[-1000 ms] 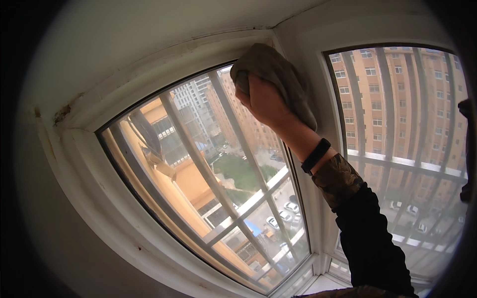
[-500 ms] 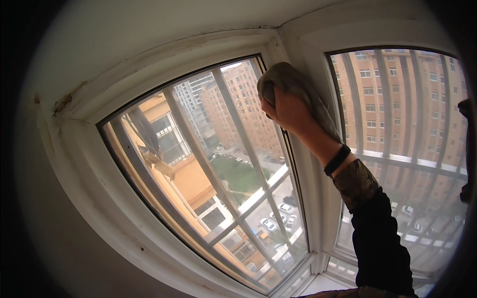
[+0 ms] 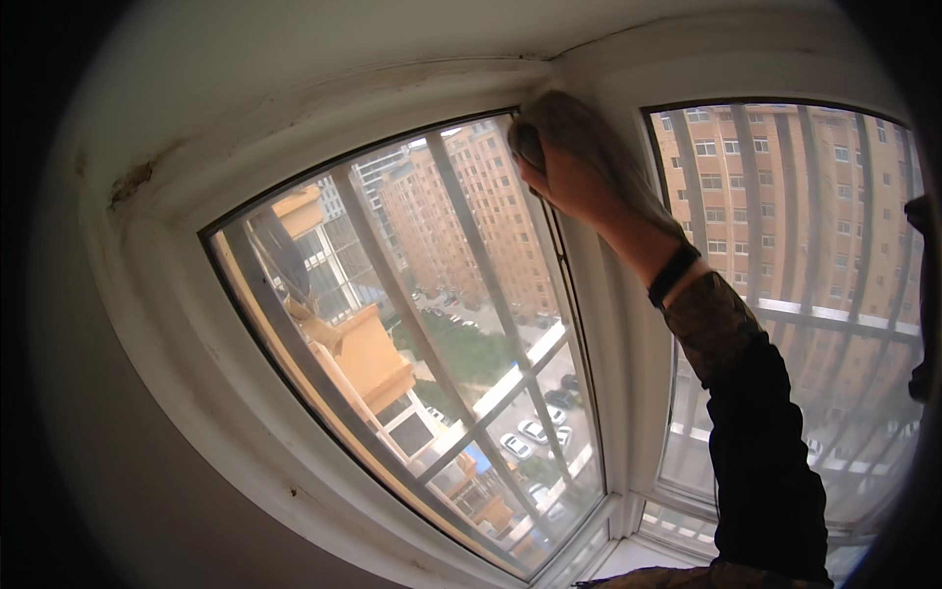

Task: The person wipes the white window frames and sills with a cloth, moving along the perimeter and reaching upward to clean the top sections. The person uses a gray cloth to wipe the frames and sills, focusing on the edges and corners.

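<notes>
My right hand [image 3: 569,184] is raised high, its fingers closed round a grey-brown cloth [image 3: 579,128]. The cloth is pressed against the white window frame [image 3: 579,285] near its top corner, where two windows meet. Part of the cloth hangs down behind the hand and wrist. Beside the hand on the left is the upper right corner of the left window pane [image 3: 471,324]. A black band [image 3: 673,273] circles the wrist, above a camouflage cuff and a black sleeve. My left hand is out of view.
A second window [image 3: 785,226] stands to the right of the arm. Metal bars [image 3: 471,221] run outside both panes. The white wall at the upper left has a brown damaged patch [image 3: 132,184]. Buildings and parked cars show far below outside.
My right hand has slid slightly upward with the cloth, closer to the frame's top corner. The forearm has shifted a little to the right, and the view has moved slightly.
</notes>
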Tool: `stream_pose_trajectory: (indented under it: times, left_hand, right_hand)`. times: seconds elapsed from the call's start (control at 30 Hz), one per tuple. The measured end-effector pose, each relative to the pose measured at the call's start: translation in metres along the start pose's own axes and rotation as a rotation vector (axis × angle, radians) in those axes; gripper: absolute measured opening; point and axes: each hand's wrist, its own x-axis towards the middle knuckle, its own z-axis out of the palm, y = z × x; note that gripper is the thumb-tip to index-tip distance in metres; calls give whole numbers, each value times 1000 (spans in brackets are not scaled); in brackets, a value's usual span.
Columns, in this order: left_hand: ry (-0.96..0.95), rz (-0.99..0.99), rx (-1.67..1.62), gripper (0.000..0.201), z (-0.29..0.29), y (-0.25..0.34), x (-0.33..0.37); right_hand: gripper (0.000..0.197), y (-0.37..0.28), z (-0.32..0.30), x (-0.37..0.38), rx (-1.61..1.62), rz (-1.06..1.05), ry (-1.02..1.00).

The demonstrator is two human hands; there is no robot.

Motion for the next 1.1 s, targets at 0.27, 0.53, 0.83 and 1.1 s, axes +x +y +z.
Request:
stream_pose_trajectory:
  times: [0.27, 0.53, 0.83, 1.1]
  left_hand:
    - [29, 12, -68, 45, 1, -13, -9]
    - [90, 72, 69, 41, 14, 3, -22]
    - [173, 264, -91, 39, 22, 29, -64]
    - [314, 279, 662, 28, 21, 85, -72]
  right_hand:
    - [43, 19, 12, -21, -51, -17, -86]
    - [48, -22, 11, -8, 386, 399, 83]
    - [37, -79, 37, 40, 520, 451, 315]
    - [31, -214, 16, 41, 563, 183, 308]
